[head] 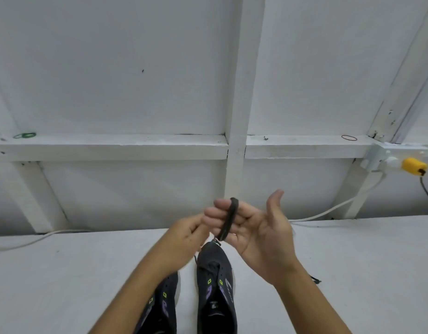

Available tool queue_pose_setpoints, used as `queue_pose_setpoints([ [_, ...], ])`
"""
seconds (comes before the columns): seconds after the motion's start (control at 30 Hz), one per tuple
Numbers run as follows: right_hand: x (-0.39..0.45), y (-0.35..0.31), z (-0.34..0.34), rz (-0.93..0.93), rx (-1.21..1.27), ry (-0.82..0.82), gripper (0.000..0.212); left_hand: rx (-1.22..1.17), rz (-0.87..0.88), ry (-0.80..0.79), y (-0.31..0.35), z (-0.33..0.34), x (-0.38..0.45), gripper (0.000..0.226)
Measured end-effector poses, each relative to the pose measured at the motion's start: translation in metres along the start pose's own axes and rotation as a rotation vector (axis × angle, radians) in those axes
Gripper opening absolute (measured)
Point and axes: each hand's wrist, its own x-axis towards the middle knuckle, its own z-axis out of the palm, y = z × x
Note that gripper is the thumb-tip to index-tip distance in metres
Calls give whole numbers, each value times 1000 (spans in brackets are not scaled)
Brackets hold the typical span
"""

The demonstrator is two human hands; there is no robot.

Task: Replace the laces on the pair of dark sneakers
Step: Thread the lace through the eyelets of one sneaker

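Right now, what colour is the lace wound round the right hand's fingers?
Dark, near black; the lace loops over the right hand fingers, clearest in the head view.

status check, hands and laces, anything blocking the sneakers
Right hand open, dark lace wound round its fingers. Left hand pinching the lace's lower end. Both sneakers side by side on white table. Nothing blocking.

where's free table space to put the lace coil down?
Bare table left of the left sneaker, and right of the right sneaker beyond the right hand and the dark lace end. Crowded at centre: both sneakers, left hand, and the lace wound on the fingers.
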Motion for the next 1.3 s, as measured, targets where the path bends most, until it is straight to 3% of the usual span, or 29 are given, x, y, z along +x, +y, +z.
queue_pose_setpoints([
  [0.07,6,-7,-6,-75,-59,38,111,136,16,-111,-6,23,-14,36],
  [0.17,10,-9,-16,-35,-488,186,121,342,72,-254,0,29,-28,23],
  [0.27,2,3,-22,129,-781,137,120,396,150,-134,21,-3,-23,28],
  [0.4,-8,14,-11,308,-478,-94,124,334,148,-80,32,-44,-2,36],
  [0.5,-5,6,-2,213,-185,-206,122,49,51,-81,24,-30,2,26],
  [0.57,0,-1,-3,95,-87,-151,120,-46,-5,-81,10,-11,-6,22],
  [0.67,9,-4,-13,11,-208,45,121,266,39,-212,-5,13,-32,26],
  [0.73,11,1,-18,76,-418,133,126,406,82,-296,4,12,-41,27],
  [0.83,4,20,-22,244,-601,75,134,486,114,-208,26,-14,-28,28],
  [0.97,-7,30,-10,354,-402,-100,126,312,86,-111,29,-44,0,17],
  [1.07,-8,18,-4,280,-176,-177,125,53,24,-113,14,-27,2,20],
  [1.13,-5,10,-5,177,-57,-144,123,-61,-51,-114,1,-10,-7,19],
  [1.2,-1,5,-13,86,-37,-45,120,144,-24,-153,-11,7,-23,26],
  [1.3,7,6,-25,112,-248,105,123,378,55,-337,-5,17,-42,27],
])
